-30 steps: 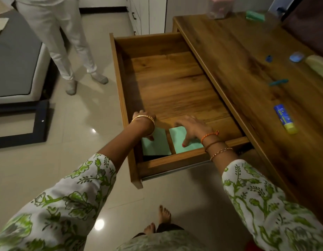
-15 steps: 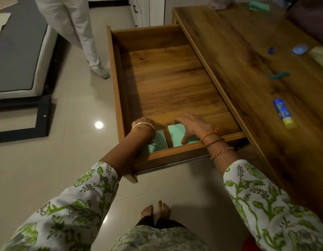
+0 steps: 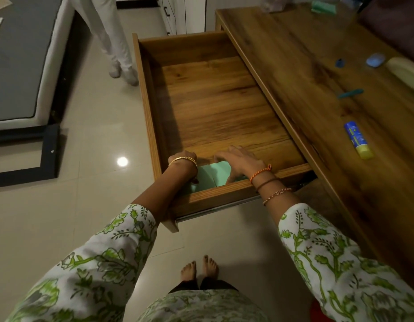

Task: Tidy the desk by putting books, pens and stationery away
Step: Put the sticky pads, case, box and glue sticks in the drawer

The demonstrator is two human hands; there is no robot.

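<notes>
No writing can be read anywhere; the print on the glue stick (image 3: 357, 138) is too blurred to make out. It is a blue tube with a yellow cap, lying on the desk (image 3: 305, 73) at 3 o'clock.

The drawer (image 3: 215, 101) is pulled wide open from the desk's left edge, its floor mostly bare wood. At its near end, about 6 o'clock of the drawer, lie two green pads (image 3: 221, 171) side by side, partly hidden by the front wall and both wrists. The right hand (image 3: 242, 160) lies flat on the right pad, fingers spread and nearly straight, pressing rather than grasping. The left hand (image 3: 186, 160) reaches into the near left corner over the left pad; its fingers are hidden behind the wrist, so I cannot tell whether it grips anything.

On the desk at 2 o'clock lie a teal pen (image 3: 350, 93), a small blue piece (image 3: 339, 62), a pale blue eraser (image 3: 375, 59) and, at the right edge, a cream case (image 3: 404, 70). A green cloth-like item (image 3: 323, 6) sits at 1 o'clock.

At 11 o'clock, another person's legs (image 3: 117, 43) stand on the tiled floor beside a bed (image 3: 20, 66). The wearer's bare feet (image 3: 199, 268) show at 6 o'clock.
</notes>
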